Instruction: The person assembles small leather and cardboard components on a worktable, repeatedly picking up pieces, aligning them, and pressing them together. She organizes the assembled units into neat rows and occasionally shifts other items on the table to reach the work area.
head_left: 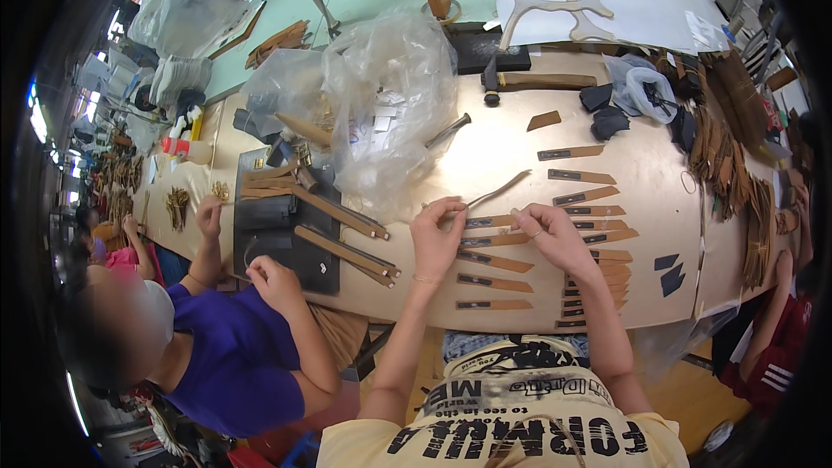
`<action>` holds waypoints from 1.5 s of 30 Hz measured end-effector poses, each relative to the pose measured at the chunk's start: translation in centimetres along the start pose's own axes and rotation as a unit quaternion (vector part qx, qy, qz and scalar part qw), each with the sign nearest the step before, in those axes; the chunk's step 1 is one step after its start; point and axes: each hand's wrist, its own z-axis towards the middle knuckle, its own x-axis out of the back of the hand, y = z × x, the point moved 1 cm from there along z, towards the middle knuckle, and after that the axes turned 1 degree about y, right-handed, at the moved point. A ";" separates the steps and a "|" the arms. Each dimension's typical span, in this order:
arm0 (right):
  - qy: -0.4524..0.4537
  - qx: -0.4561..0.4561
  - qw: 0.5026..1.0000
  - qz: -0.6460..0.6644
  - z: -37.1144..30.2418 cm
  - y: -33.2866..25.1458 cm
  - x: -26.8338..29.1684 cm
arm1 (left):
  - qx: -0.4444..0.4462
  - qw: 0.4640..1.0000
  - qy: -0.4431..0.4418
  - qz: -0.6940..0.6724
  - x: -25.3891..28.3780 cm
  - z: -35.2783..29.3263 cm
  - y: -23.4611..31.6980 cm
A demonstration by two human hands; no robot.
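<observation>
My left hand (pixel 438 232) is closed in a pinch, with a thin, curved brown strip (pixel 503 191) sticking out past its fingertips to the upper right. Across from it, my right hand (pixel 556 237) has thumb and finger pressed together; what they hold, if anything, is too small to name. Between the two hands is a brown leather strip (pixel 494 221), its left end hidden near my left fingers. Several similar leather strips (pixel 494 282), each with a dark inlay, lie in a row below it. More slanted-end leather pieces (pixel 589 211) lie in a column around my right hand.
A hammer (pixel 546 81) lies beyond my hands. A large clear plastic bag (pixel 390 104) stands at the upper left. Long leather straps (pixel 347 251) rest on a black mat (pixel 286 264) near a co-worker in purple (pixel 230 355). Bundles of brown strips (pixel 758 225) hang at the right.
</observation>
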 end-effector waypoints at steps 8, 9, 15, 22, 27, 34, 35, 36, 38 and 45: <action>0.044 0.110 0.980 -0.160 -0.5 -2.0 -2.8 | 0.119 0.961 -0.013 -0.248 0.3 -1.1 2.5; 0.066 0.152 0.966 -0.197 -0.4 -2.2 -3.2 | 0.111 0.964 -0.010 -0.240 0.4 -1.2 3.1; 0.082 0.206 0.922 -0.317 -0.7 -2.5 -4.2 | 0.028 0.987 -0.006 -0.155 0.6 -2.0 5.6; 0.092 0.230 0.908 -0.339 -1.2 -2.8 -3.8 | -0.059 0.997 0.029 -0.051 0.1 -2.6 7.5; 0.089 0.222 0.912 -0.333 -1.2 -2.7 -3.6 | -0.032 0.997 0.030 -0.068 -0.1 -2.7 7.7; 0.152 0.208 0.919 -0.298 -0.8 -1.6 -3.0 | 0.011 0.984 0.025 -0.177 0.2 -2.1 5.5; 0.165 0.178 0.914 -0.325 -0.7 -1.3 -2.6 | 0.016 0.985 0.028 -0.172 0.6 -1.8 5.0; 0.186 0.170 0.903 -0.347 -0.5 -1.1 -2.0 | 0.014 0.985 0.032 -0.166 1.0 -1.4 4.6; 0.204 0.149 0.911 -0.326 -0.4 -0.9 -0.4 | 0.024 0.984 0.022 -0.178 1.7 -0.7 3.8; 0.102 0.082 0.971 -0.199 -1.1 -2.3 -0.1 | 0.032 0.972 -0.027 -0.231 1.2 -0.3 5.0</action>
